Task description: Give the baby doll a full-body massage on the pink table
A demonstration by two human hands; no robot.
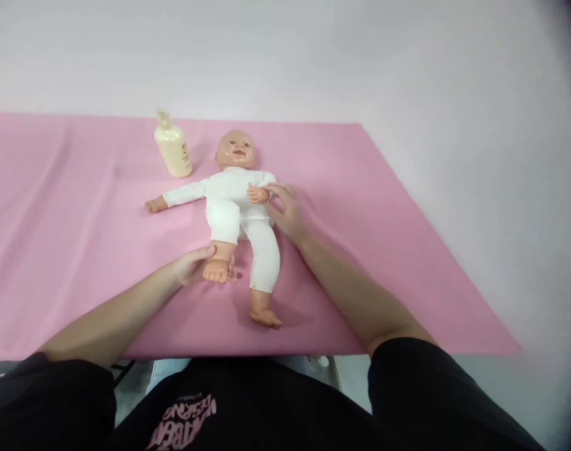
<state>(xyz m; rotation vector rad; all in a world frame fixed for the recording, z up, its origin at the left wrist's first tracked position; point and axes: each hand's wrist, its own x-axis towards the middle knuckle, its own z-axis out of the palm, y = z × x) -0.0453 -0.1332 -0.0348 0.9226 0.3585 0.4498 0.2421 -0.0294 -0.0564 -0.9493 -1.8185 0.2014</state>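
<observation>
We see a baby doll (233, 200) lying on its back in the middle of a pink cloth (79, 250) that covers the counter, head toward the far side. Our left hand (191, 264) curls around the doll's bare foot (216, 270) on the left, gripping it at the ankle. Our right hand (285, 210) rests loosely open against the doll's side, fingertips touching its small hand at the chest. The doll wears a white suit. A cream lotion bottle (173, 147) stands upright just left of the doll's head, on the far part of the cloth.
</observation>
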